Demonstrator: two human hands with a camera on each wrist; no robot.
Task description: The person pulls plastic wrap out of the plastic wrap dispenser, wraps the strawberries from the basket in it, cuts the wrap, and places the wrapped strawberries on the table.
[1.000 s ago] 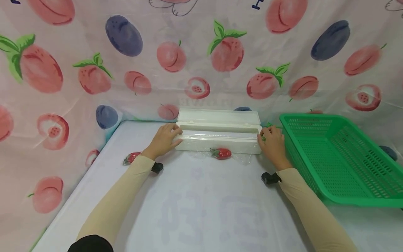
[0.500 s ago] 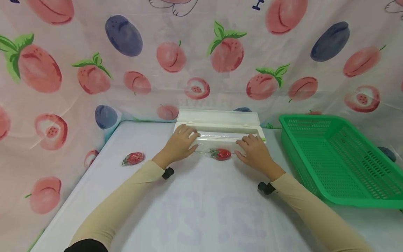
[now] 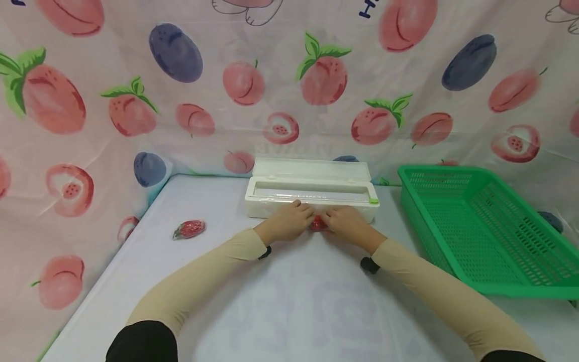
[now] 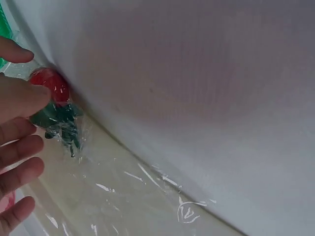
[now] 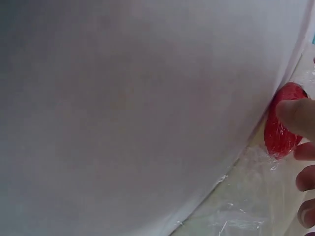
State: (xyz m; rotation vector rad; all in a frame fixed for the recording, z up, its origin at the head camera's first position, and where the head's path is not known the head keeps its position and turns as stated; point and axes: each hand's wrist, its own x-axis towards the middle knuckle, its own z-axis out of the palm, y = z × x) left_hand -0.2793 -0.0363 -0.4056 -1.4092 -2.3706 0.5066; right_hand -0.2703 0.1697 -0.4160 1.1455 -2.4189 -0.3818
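A red fruit [image 3: 317, 224] with dark green leaves lies in clear cling film [image 4: 123, 177] against the front of a white cling film dispenser [image 3: 260, 207]. My left hand [image 3: 289, 221] holds it from the left; in the left wrist view its thumb [image 4: 29, 101] overlaps the red part by the leaves, fingers spread below. From the right, my right hand [image 3: 346, 223] pinches the fruit, its thumb [image 5: 295, 115] on the wrapped surface. The dispenser's lid [image 3: 312, 169] stands raised, showing the film roll [image 3: 312, 194] inside. A green slider [image 3: 373, 200] sits at its right end.
A second wrapped red fruit [image 3: 190, 229] lies on the white table [image 3: 289, 306] to the left. On the right stands a green perforated basket [image 3: 416, 221]. A fruit-printed curtain [image 3: 289, 70] hangs behind the table.
Both hands have left the ends of the dispenser and moved inward and down, meeting at the red fruit in front of it.
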